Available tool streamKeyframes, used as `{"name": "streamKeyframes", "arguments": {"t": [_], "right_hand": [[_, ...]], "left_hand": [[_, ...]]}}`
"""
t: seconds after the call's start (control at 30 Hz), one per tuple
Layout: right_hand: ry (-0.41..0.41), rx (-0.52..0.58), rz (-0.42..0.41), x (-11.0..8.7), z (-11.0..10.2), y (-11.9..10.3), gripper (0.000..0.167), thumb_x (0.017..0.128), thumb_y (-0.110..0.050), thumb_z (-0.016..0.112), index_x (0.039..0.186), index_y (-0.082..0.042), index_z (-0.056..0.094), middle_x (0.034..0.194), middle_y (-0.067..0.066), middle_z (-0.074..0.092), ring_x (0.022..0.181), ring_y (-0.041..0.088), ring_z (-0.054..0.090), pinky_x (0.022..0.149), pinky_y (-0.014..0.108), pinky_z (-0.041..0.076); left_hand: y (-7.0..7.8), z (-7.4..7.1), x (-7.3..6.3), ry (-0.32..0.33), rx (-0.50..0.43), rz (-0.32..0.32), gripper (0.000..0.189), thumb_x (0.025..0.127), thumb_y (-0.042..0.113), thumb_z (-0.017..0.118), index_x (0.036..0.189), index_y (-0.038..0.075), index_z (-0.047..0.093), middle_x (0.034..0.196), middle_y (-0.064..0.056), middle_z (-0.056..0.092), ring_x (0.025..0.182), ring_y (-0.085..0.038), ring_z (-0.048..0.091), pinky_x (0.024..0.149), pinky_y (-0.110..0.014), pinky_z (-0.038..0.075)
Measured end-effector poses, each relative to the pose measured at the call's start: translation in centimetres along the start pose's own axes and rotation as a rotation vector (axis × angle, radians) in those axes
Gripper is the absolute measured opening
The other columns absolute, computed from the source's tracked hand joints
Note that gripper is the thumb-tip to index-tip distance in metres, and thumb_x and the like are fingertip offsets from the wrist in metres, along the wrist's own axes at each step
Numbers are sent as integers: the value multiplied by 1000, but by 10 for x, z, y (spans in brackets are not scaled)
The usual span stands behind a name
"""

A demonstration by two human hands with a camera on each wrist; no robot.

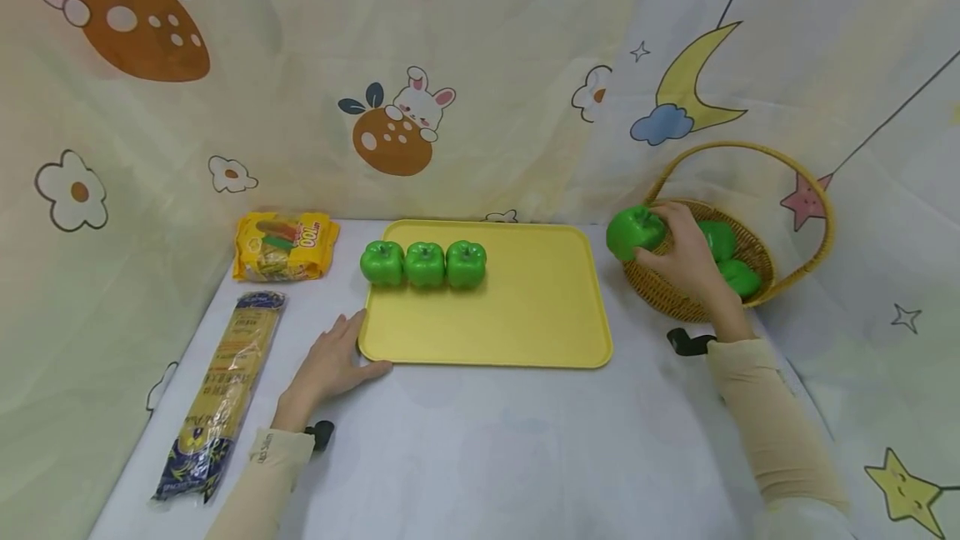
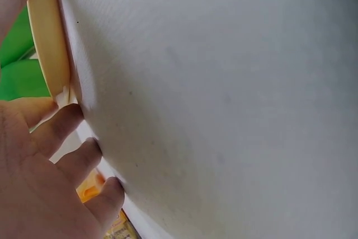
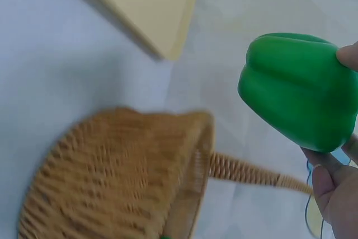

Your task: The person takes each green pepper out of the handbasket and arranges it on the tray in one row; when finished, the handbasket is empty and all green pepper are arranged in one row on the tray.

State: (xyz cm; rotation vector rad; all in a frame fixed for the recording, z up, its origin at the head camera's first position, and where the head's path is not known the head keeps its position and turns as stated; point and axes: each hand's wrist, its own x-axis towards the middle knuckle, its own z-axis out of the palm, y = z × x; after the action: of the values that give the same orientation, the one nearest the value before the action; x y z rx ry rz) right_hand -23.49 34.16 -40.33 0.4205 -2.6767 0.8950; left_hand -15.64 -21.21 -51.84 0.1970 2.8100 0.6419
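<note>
A green bell pepper [image 1: 634,232] is gripped between the thumb and fingers of my right hand [image 1: 684,252], above the left rim of a wicker basket [image 1: 667,294]. The right wrist view shows that pepper [image 3: 299,90] clear of the basket. Two more green peppers [image 1: 738,277] lie inside the basket. On a yellow tray [image 1: 525,298], three green peppers [image 1: 425,265] stand side by side in a row along the back left. My left hand [image 1: 333,361] rests at the tray's front left corner, fingers spread and touching its edge.
Left of the tray lie a yellow food packet [image 1: 285,247] and a long pack of spaghetti [image 1: 221,394]. The basket's tall handle [image 1: 817,190] arches up at the right. A patterned cloth [image 1: 510,90] hangs behind the white table [image 1: 480,448].
</note>
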Motion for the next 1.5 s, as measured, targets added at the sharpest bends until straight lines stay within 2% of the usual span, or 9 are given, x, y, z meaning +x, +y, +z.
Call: {"name": "streamKeyframes", "arguments": {"t": [0.17, 0.5, 0.63, 0.73, 0.87, 0.97, 1.27, 1.5], "right_hand": [[-55, 31, -55, -2, 21, -8, 67, 84, -8, 79, 139, 7, 45, 150, 29, 39, 136, 49, 41, 106, 70, 40], [-191, 84, -64, -5, 62, -24, 69, 85, -10, 80, 142, 2, 44, 147, 26, 47, 128, 44, 52, 100, 62, 49], [-240, 139, -66, -3, 80, -29, 68, 85, -10, 78, 143, 0, 43, 151, 25, 43, 132, 44, 49, 105, 64, 46], [-271, 163, -86, -2, 93, -33, 67, 86, -11, 77, 142, -1, 43, 152, 23, 43, 133, 43, 48, 105, 65, 47], [-308, 166, -136, 1, 107, -36, 65, 86, -11, 77, 141, -2, 45, 151, 23, 45, 131, 42, 52, 100, 61, 53], [-325, 188, -156, 2, 114, -37, 64, 85, -9, 77, 140, -2, 46, 150, 23, 46, 130, 42, 52, 97, 59, 55], [-373, 259, -116, 3, 125, -41, 63, 86, -9, 77, 141, -5, 46, 153, 19, 44, 136, 41, 48, 102, 59, 54], [-375, 264, -128, 4, 130, -43, 72, 84, -7, 75, 147, -6, 41, 156, 18, 42, 136, 41, 49, 102, 61, 53]], "left_hand": [[1, 0, -1, 6, -3, 9, 111, 84, 62, 71, 161, 3, 16, 165, -27, 22, 153, -50, 17, 124, -70, 17], [0, 1, -2, 12, -2, 17, 112, 84, 64, 70, 160, 3, 16, 165, -27, 23, 153, -49, 17, 124, -69, 17], [-1, 0, -2, 13, -2, 14, 113, 83, 66, 69, 160, 3, 16, 165, -26, 23, 153, -49, 17, 124, -69, 16], [-2, 0, -2, 9, -7, 8, 114, 83, 67, 69, 161, 4, 16, 165, -25, 23, 154, -49, 16, 125, -68, 16], [-1, 1, -2, 7, -20, 11, 113, 82, 67, 70, 161, 4, 17, 166, -24, 23, 154, -48, 16, 125, -68, 16], [1, 0, -1, 8, -26, 13, 112, 83, 65, 71, 161, 4, 17, 166, -24, 23, 154, -48, 16, 125, -68, 16], [-1, 1, -1, 10, -15, 16, 113, 83, 64, 71, 160, 3, 17, 165, -25, 23, 153, -49, 16, 125, -68, 16], [-1, 0, 0, 6, -13, 3, 112, 83, 64, 71, 161, 4, 16, 165, -25, 22, 154, -48, 16, 125, -68, 16]]}}
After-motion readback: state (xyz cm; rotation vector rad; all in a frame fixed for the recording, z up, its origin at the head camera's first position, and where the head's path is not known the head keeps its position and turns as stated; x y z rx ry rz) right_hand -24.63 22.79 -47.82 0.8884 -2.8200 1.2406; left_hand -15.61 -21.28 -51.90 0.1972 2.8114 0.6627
